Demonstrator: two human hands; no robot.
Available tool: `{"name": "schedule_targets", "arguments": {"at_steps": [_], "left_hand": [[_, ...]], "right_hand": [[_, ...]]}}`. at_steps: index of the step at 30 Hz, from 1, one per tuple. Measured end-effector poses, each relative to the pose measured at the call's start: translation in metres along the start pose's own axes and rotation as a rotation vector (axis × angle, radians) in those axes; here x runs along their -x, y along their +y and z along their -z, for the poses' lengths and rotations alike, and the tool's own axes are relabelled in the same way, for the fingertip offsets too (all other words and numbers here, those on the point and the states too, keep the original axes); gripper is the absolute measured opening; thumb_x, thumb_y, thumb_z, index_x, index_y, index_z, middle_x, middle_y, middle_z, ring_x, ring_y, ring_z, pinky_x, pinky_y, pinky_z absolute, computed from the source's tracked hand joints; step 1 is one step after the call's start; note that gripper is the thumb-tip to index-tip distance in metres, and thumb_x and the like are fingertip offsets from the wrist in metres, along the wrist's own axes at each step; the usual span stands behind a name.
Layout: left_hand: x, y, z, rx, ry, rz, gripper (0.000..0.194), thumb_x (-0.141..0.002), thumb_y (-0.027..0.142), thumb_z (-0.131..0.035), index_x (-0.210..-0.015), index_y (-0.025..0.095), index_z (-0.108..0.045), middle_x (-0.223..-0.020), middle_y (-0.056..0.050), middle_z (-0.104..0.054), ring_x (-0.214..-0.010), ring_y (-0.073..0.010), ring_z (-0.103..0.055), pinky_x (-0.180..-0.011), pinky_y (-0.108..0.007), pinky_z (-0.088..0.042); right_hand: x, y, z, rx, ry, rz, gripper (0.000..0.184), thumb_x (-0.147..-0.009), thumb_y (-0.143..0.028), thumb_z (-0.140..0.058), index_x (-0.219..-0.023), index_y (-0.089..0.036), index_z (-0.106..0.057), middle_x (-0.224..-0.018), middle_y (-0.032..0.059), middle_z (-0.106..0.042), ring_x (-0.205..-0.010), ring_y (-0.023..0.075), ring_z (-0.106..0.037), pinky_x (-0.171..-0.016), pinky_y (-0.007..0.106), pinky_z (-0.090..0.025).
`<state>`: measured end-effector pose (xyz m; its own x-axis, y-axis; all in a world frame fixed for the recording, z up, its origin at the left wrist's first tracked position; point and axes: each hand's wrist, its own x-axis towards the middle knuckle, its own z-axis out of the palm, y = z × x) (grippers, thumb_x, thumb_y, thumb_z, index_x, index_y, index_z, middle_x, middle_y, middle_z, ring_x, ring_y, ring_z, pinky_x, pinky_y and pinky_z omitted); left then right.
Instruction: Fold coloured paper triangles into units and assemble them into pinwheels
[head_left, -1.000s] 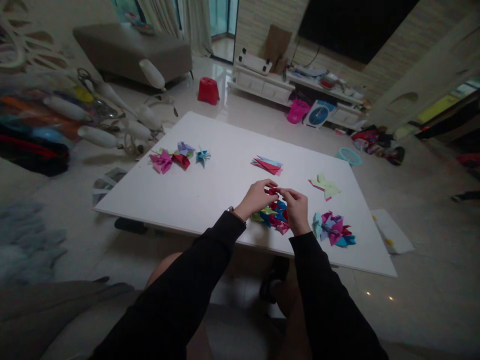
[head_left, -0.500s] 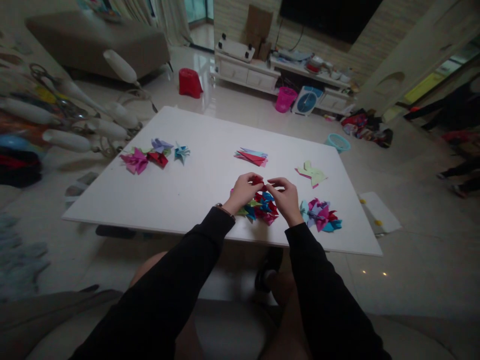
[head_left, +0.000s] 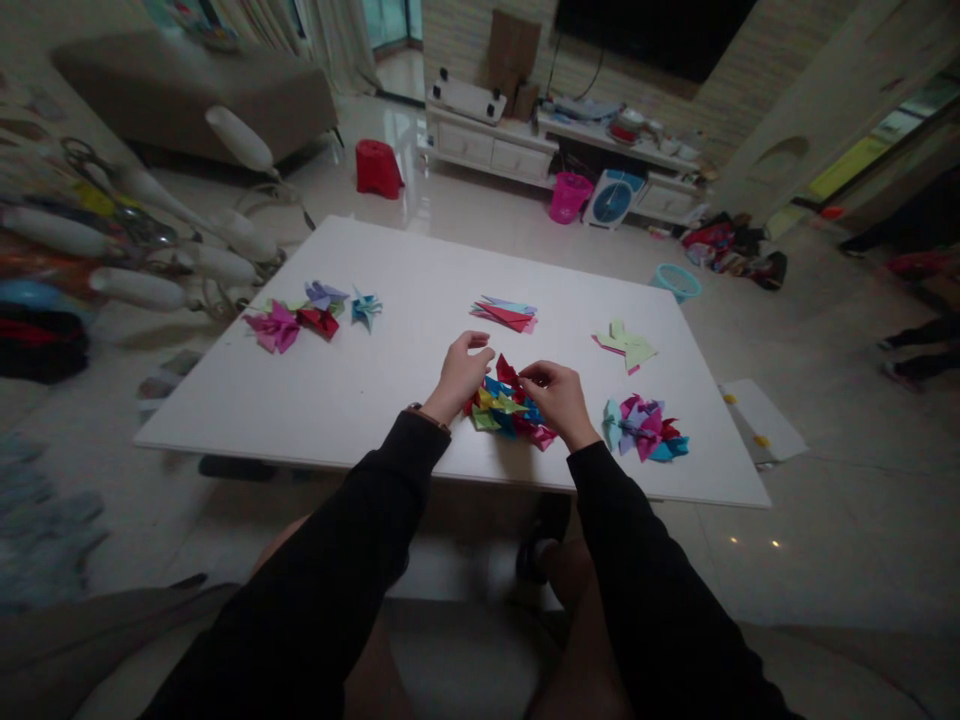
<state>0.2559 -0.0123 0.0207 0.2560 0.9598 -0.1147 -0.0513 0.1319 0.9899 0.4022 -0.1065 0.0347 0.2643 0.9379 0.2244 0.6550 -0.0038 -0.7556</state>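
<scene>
My right hand [head_left: 561, 398] pinches a red folded-paper piece [head_left: 506, 369] between thumb and fingers. Left of it, my left hand [head_left: 461, 375] holds nothing, its fingers curved and apart from the thumb. Just below both hands lies a heap of coloured origami pieces [head_left: 495, 408] in yellow, green, blue and pink; the right hand partly covers it. To the right sits another origami cluster [head_left: 641, 425] in purple, red and teal. Beyond the hands is a stack of narrow folded papers [head_left: 504, 314], red on top.
The white table [head_left: 390, 400] also bears a pale green folded sheet [head_left: 634, 348] at right and an origami group [head_left: 276, 325] at left, with a teal paper flower [head_left: 366, 309] beside it. A lamp with several white arms [head_left: 240, 140] stands close to the left edge.
My left hand has let go of the red paper and moved left. The red piece stays in my right hand, now lower and showing more over the heap.
</scene>
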Motion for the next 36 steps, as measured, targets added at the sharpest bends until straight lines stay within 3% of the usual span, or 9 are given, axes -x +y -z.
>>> {"name": "schedule_targets", "arguments": {"at_steps": [8, 14, 24, 30, 36], "left_hand": [[-0.002, 0.008, 0.020, 0.049, 0.042, 0.043, 0.020, -0.075, 0.016, -0.056, -0.095, 0.017, -0.061, -0.103, -0.007, -0.060, -0.087, -0.0172, -0.063, -0.067, -0.028, -0.058], [-0.001, 0.014, 0.025, 0.070, 0.018, 0.052, 0.012, -0.078, 0.017, -0.055, -0.090, 0.018, -0.060, -0.094, -0.005, -0.061, -0.082, -0.0157, -0.065, -0.064, -0.025, -0.054], [0.000, 0.021, 0.024, 0.094, -0.005, 0.084, 0.008, -0.083, 0.016, -0.055, -0.090, 0.018, -0.058, -0.094, -0.004, -0.062, -0.075, -0.0130, -0.065, -0.061, -0.022, -0.051], [-0.001, 0.022, 0.025, 0.110, -0.014, 0.078, 0.007, -0.084, 0.016, -0.054, -0.089, 0.018, -0.059, -0.094, -0.004, -0.062, -0.074, -0.0135, -0.065, -0.060, -0.023, -0.050], [0.000, 0.020, 0.022, 0.077, -0.030, 0.085, 0.007, -0.085, 0.016, -0.054, -0.089, 0.018, -0.059, -0.097, -0.004, -0.063, -0.073, -0.0119, -0.065, -0.060, -0.021, -0.049]], "right_hand": [[0.018, -0.003, -0.012, 0.335, -0.560, 0.142, 0.009, -0.080, -0.016, -0.070, -0.078, -0.018, -0.079, -0.079, 0.0050, -0.077, -0.075, 0.0170, -0.067, -0.072, 0.025, -0.043], [0.023, 0.000, -0.026, 0.546, -0.707, 0.091, 0.011, -0.081, -0.018, -0.071, -0.081, -0.020, -0.081, -0.088, 0.0079, -0.078, -0.083, 0.0209, -0.070, -0.073, 0.026, -0.044], [0.026, -0.007, -0.029, 0.729, -0.697, 0.002, 0.015, -0.085, -0.031, -0.071, -0.078, -0.021, -0.079, -0.084, 0.0106, -0.077, -0.080, 0.0244, -0.069, -0.067, 0.029, -0.042], [0.026, -0.005, -0.028, 0.757, -0.719, -0.014, 0.014, -0.079, -0.015, -0.065, -0.077, -0.021, -0.078, -0.083, 0.0092, -0.076, -0.077, 0.0223, -0.069, -0.064, 0.028, -0.040], [0.027, -0.011, -0.031, 0.803, -0.636, -0.020, 0.013, -0.080, -0.017, -0.065, -0.080, -0.021, -0.077, -0.084, 0.0105, -0.076, -0.078, 0.0243, -0.069, -0.064, 0.029, -0.039]]}}
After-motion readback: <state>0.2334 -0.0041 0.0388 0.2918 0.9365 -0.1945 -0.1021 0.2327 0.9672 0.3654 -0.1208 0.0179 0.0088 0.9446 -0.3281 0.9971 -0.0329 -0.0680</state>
